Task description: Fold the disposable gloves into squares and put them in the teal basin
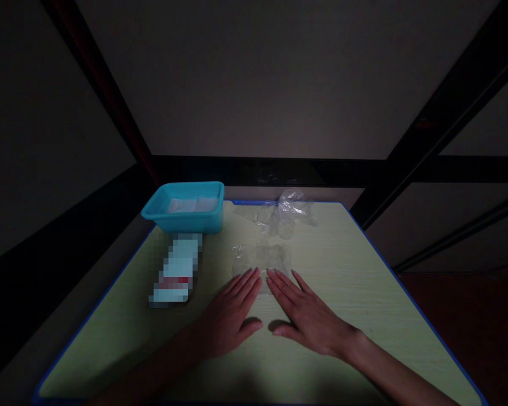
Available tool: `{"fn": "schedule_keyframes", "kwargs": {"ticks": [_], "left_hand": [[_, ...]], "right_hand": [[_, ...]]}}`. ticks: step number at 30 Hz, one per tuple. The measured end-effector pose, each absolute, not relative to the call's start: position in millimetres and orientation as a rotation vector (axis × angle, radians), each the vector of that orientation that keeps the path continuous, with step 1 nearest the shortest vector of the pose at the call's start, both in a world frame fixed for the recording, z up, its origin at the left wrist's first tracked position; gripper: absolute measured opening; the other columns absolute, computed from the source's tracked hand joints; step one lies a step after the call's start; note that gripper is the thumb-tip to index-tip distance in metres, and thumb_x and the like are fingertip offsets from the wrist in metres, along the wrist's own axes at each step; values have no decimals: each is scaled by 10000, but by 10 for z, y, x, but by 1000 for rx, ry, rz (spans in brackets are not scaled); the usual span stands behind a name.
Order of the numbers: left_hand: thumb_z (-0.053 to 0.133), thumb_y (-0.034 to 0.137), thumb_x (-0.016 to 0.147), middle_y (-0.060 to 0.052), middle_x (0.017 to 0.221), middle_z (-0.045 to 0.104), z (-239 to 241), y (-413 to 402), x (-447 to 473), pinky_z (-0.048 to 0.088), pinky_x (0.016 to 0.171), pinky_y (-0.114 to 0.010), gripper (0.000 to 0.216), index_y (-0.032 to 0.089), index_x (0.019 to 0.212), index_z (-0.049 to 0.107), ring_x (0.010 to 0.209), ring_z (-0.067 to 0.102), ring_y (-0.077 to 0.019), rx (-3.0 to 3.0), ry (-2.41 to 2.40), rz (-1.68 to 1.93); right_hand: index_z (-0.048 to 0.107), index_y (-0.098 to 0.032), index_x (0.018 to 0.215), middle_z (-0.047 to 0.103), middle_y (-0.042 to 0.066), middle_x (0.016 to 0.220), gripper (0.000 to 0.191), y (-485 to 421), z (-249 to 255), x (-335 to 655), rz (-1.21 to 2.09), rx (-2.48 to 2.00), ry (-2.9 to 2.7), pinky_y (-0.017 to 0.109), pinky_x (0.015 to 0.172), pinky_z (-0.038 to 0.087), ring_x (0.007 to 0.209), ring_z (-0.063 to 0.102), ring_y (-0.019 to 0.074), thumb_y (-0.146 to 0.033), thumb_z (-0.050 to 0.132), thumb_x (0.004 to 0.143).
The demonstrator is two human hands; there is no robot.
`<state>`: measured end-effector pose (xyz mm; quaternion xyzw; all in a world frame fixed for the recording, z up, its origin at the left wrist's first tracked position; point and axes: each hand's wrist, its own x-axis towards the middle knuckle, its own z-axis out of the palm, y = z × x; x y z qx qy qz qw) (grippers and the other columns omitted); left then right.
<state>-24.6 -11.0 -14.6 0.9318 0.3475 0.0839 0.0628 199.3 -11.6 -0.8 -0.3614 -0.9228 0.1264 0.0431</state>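
A thin clear plastic bag [263,256] lies flat and wrinkled on the table. My left hand [231,316] rests palm down, its fingertips on the bag's near left part and its thumb stretched toward the middle. From the other side, my right hand [307,316] lies palm down with fingers extended over the bag's near right part. The fingertips of both hands are close together but apart. Neither hand grips anything. Behind this bag sits more crumpled clear plastic [290,211], near the table's far edge.
A blue plastic basket [186,225] with white flat pieces inside stands at the far left corner. In front of it lies a pixelated, pale object [180,265] with a red band. The light wooden table [355,293] has a blue edge, with a wall behind.
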Motion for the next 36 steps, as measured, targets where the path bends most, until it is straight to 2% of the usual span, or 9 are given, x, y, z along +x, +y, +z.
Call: {"fn": "schedule_keyframes", "kwargs": {"ticks": [9, 15, 20, 25, 31, 36], "left_hand": [[528, 343, 840, -161, 1461, 227, -139, -101, -254, 236, 1080, -421, 679, 98, 1386, 207, 1353, 159, -260, 2817, 1075, 205], [531, 335, 838, -175, 1465, 204, -160, -102, -340, 232, 1081, -420, 723, 95, 1400, 145, 1354, 154, -259, 2804, 1096, 203], [514, 328, 847, -169, 1474, 175, -150, -93, -338, 226, 1080, -428, 739, 107, 1412, 91, 1357, 137, -262, 2815, 1088, 237], [506, 364, 848, -142, 1476, 188, -69, -31, -128, 196, 1096, -400, 714, 115, 1407, 137, 1359, 129, -244, 2845, 942, 209], [552, 400, 815, -160, 1452, 250, 6, 24, 108, 215, 1088, -412, 721, 97, 1384, 227, 1345, 181, -269, 2865, 881, 184], [575, 396, 803, -157, 1449, 255, 26, 10, 123, 223, 1084, -429, 714, 103, 1374, 261, 1337, 204, -285, 2892, 898, 158]], "right_hand": [[-55, -142, 1420, 211, 164, 1450, 808, -221, -114, 2213, 139, -1087, -2771, 514, 1064, 212, 1333, 224, 274, -573, 344, 864], [-95, -159, 1412, 211, 161, 1446, 796, -239, -102, 2406, 122, -1145, -2789, 536, 1035, 274, 1323, 240, 287, -545, 350, 877], [43, -136, 1427, 193, 153, 1452, 714, -140, 40, 2464, 288, -1236, -2785, 541, 1059, 220, 1342, 179, 274, -522, 322, 895], [218, -138, 1408, 233, 110, 1454, 514, 64, 238, 2303, 459, -1173, -2780, 486, 1097, 148, 1348, 188, 204, -361, 268, 948], [305, -150, 1380, 338, 89, 1418, 463, 321, 183, 2176, 404, -1086, -2791, 470, 1102, 134, 1337, 228, 191, -277, 305, 935], [334, -157, 1369, 337, 101, 1420, 457, 403, 70, 2217, 421, -1143, -2749, 489, 1090, 143, 1333, 241, 209, -293, 311, 933]]}}
